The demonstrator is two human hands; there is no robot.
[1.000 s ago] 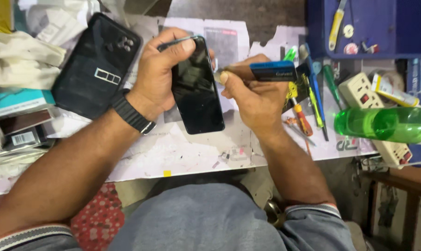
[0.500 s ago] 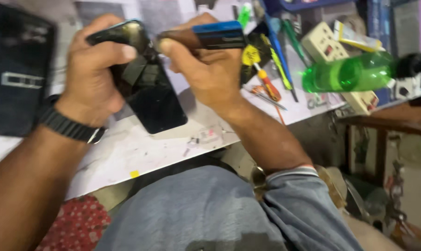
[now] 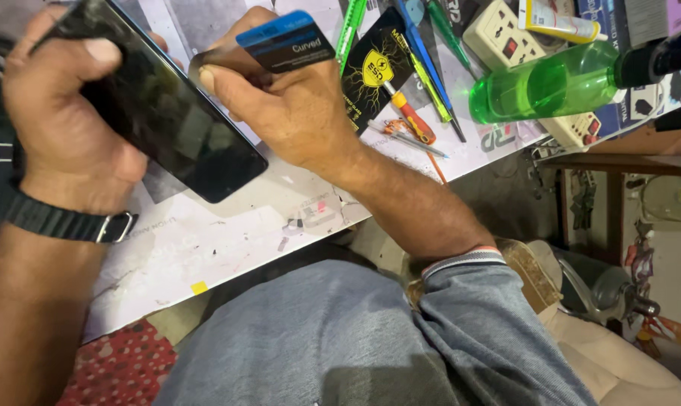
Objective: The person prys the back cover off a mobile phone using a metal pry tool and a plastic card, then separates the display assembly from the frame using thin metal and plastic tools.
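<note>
Left hand (image 3: 69, 128) is wrapped around the upper end of a dark smartphone (image 3: 167, 128), thumb pressed on the glass, lifting it tilted off the white work mat (image 3: 227, 240). Right hand (image 3: 288, 113) pinches a thin plastic card (image 3: 280, 45) with a blue end, its dark edge laid against the phone's long side right at the seam. My read: mid-pry, card is at the seam, but I can't tell whether it is actually inserted. No visible gap, and the panel looks seated all round, so separation looks barely started with most of the perimeter left. Nothing removed from the phone lies on the mat, only small scraps near its front edge. Beside the right hand: black antistatic pouch (image 3: 374, 68), orange-handled screwdriver (image 3: 412, 120), tweezers (image 3: 408, 139), green plastic bottle (image 3: 551, 83) lying on its side, white power strip (image 3: 506, 34).
</note>
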